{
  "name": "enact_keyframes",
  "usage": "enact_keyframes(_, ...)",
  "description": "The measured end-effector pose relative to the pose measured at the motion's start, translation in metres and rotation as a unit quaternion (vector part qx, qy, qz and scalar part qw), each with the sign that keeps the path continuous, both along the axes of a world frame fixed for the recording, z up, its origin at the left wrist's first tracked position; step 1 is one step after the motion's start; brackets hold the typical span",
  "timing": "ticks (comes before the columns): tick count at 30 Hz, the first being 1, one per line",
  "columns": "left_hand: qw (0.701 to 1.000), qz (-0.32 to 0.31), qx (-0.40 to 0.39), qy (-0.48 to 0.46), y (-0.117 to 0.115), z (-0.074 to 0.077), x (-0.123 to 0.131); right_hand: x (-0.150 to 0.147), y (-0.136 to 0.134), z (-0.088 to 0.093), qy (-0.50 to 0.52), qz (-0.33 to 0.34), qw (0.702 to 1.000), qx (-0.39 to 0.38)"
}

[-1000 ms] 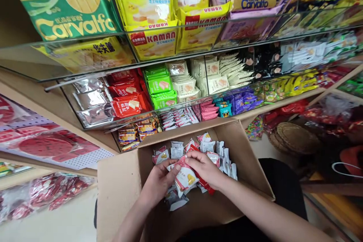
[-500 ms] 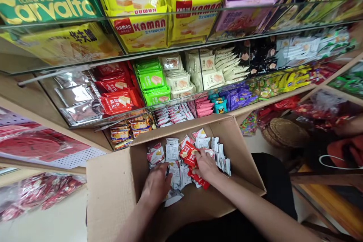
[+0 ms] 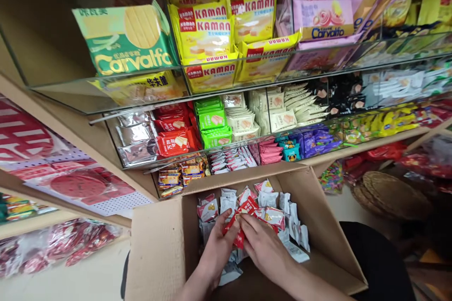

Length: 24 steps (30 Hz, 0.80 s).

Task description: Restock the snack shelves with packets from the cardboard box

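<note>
Red snack packets (image 3: pixel 246 209) are gathered between my two hands, just above a cardboard box (image 3: pixel 158 244). My left hand (image 3: pixel 217 249) closes on their left side, its thumb against the red wrappers. From the right, my right hand (image 3: pixel 261 244) grips the same packets, its fingers meeting near the left thumb. How many red packets there are is partly hidden by the hands. Below and around them in the box lie many small white and pink snack packets (image 3: pixel 229 200), some under my wrists.
Behind the box rises a glass-fronted shelf with yellow wafer packs (image 3: pixel 208 33), a green wafer pack (image 3: pixel 129 40), red packets (image 3: pixel 173 138) and green packets (image 3: pixel 213 120). Woven baskets (image 3: pixel 391 193) stand at the right. Bagged red goods (image 3: pixel 60 244) lie on the lower left shelf.
My left hand has moved from the white packets to the red ones, joining my right hand there. The view has shifted, so the box and shelf appear lower and further right.
</note>
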<state>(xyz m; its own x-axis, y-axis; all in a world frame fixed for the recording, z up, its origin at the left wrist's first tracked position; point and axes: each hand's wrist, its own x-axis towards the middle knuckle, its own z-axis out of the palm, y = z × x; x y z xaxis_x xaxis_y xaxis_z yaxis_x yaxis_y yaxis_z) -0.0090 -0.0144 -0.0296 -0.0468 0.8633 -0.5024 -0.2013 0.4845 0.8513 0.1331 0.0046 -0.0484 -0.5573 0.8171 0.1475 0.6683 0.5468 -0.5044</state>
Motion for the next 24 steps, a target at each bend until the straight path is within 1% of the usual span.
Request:
enact_keyframes(2,0.998,0.005,0.066,0.003,-0.002,0.014,-0.004,-0.002,0.000,0.016,0.058,0.019,0.998,-0.003)
enact_keyframes(4,0.994,-0.042,0.106,0.001,-0.004,0.029,-0.012,0.000,0.007,0.033,0.105,0.029,0.994,-0.019)
enact_keyframes(6,0.988,-0.088,0.129,-0.004,-0.004,0.042,-0.019,0.002,0.017,0.047,0.147,0.062,0.985,-0.060)
enact_keyframes(7,0.985,-0.090,0.144,-0.001,-0.003,0.048,-0.023,0.002,0.022,0.053,0.170,0.079,0.978,-0.088)
enact_keyframes(8,0.984,-0.078,0.157,0.005,-0.002,0.053,-0.026,0.002,0.027,0.058,0.196,0.084,0.970,-0.119)
enact_keyframes(10,0.986,-0.036,0.165,0.013,0.001,0.061,-0.031,-0.002,0.034,0.066,0.264,0.058,0.943,-0.194)
enact_keyframes(13,0.989,0.006,0.147,0.012,0.006,0.070,-0.039,-0.012,0.041,0.073,0.373,-0.003,0.878,-0.300)
enact_keyframes(15,0.988,0.024,0.150,0.009,0.007,0.075,-0.043,-0.018,0.044,0.078,0.422,-0.021,0.841,-0.338)
enact_keyframes(18,0.987,0.045,0.156,0.005,0.006,0.079,-0.046,-0.023,0.049,0.081,0.456,-0.058,0.812,-0.360)
enact_keyframes(20,0.986,0.052,0.157,0.010,0.006,0.079,-0.047,-0.024,0.050,0.081,0.453,-0.069,0.810,-0.365)
enact_keyframes(21,0.985,0.055,0.161,0.013,0.006,0.078,-0.048,-0.024,0.050,0.081,0.443,-0.067,0.820,-0.356)
enact_keyframes(22,0.984,0.056,0.167,0.014,0.006,0.077,-0.048,-0.024,0.049,0.081,0.425,-0.059,0.840,-0.332)
enact_keyframes(24,0.982,0.058,0.178,0.016,0.005,0.074,-0.050,-0.024,0.045,0.082,0.362,-0.015,0.902,-0.235)
